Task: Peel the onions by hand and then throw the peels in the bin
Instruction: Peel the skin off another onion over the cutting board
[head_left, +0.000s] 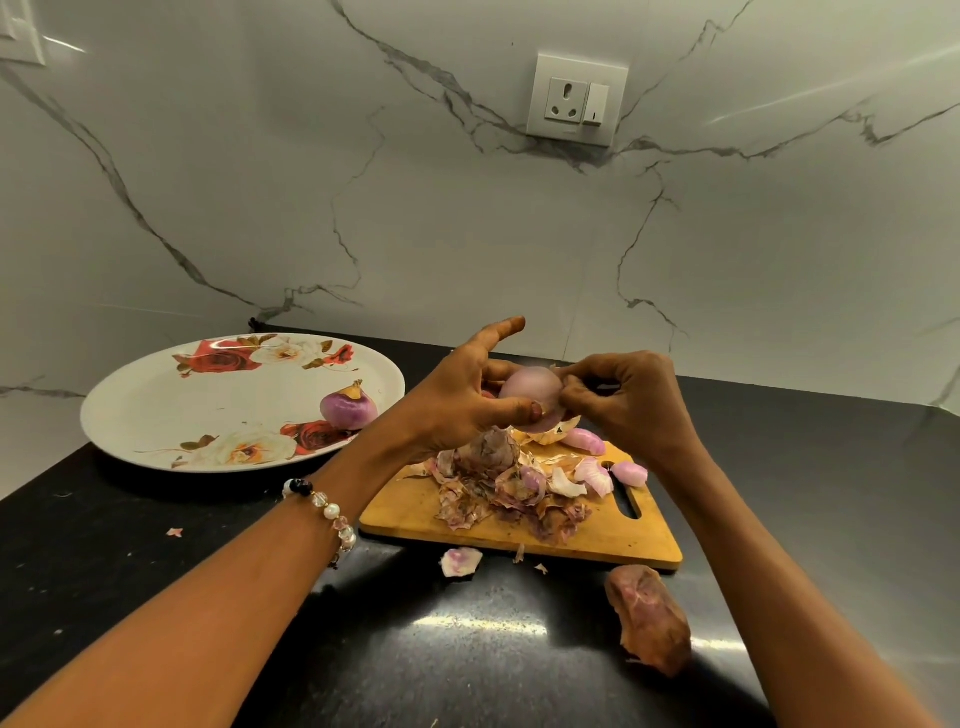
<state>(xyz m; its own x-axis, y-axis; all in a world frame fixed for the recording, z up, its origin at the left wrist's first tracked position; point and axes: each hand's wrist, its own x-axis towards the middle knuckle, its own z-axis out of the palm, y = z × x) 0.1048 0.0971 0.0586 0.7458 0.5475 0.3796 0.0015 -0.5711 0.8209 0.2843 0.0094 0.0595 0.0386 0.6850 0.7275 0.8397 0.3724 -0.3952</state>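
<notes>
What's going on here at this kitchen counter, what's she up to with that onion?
A person is peeling a pale purple onion by hand above a wooden chopping board. The left hand grips the onion while the right hand pinches its skin at the side. A heap of dry papery peels lies on the board, with a few scraps on the black counter. One onion sits on the rose-patterned white plate. No bin is in view.
</notes>
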